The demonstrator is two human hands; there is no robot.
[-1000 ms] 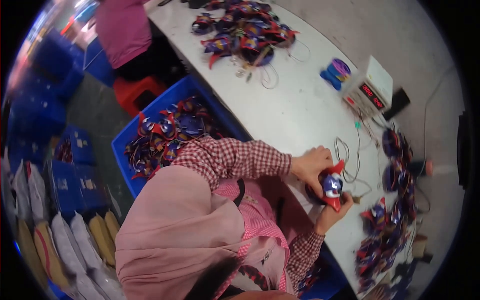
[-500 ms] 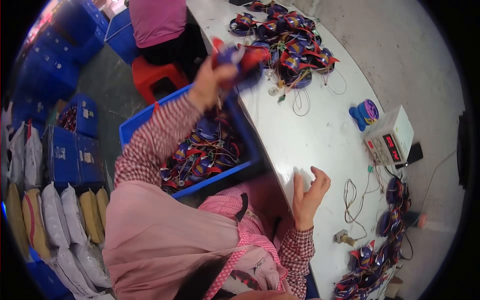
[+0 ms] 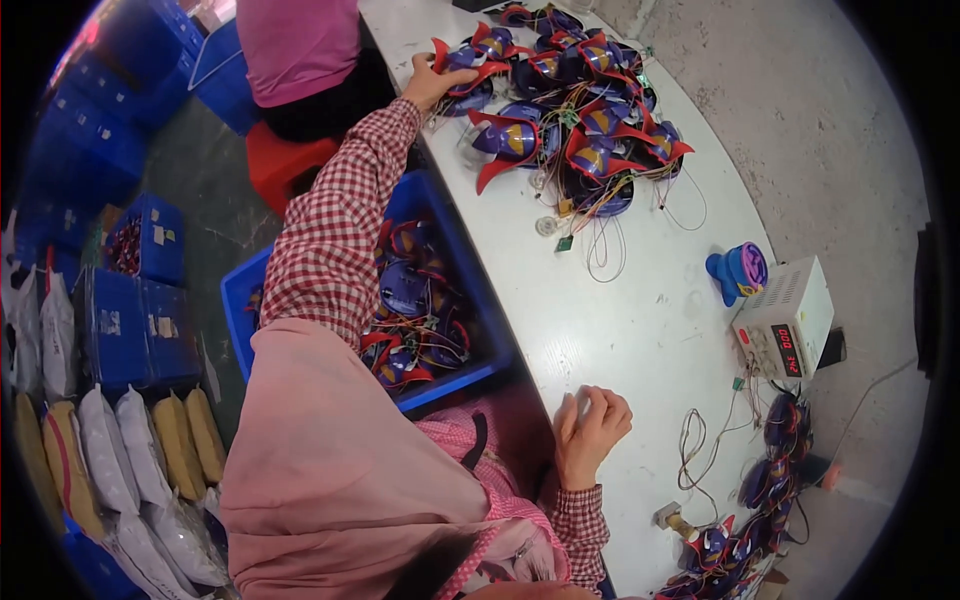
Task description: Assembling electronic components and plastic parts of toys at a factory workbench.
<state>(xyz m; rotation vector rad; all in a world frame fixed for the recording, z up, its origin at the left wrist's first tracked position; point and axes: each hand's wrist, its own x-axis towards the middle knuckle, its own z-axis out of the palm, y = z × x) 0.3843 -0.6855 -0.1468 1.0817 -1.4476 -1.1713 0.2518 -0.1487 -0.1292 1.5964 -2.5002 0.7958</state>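
My left hand (image 3: pixel 432 84) reaches out to the far part of the white table (image 3: pixel 590 335). Its thumb and fingers close on a purple-and-red wired plastic piece (image 3: pixel 470 78) with pointed red wings, at the left edge of a heap of similar pieces (image 3: pixel 600 115). Closer in lies another such winged piece (image 3: pixel 508 140), apart from my fingers. My right hand (image 3: pixel 592 432) rests on the tabletop by the near edge, fingers loosely bent, thumb apart, holding nothing. Under my left arm, a blue bin (image 3: pixel 505 362) contains more of these wired pieces.
A white power supply box (image 3: pixel 785 320) with a red display stands at right, beside a blue cup-shaped holder (image 3: pixel 735 275). Loose wires (image 3: pixel 690 455) and more winged pieces (image 3: pixel 715 545) lie nearer. A person in pink (image 3: pixel 300 50) sits at the far left near a red stool (image 3: pixel 280 165).
My left hand has moved from above the bin's far edge up to the heap, bringing winged pieces onto the table. My right hand has lowered toward me, its fingers now more bent.
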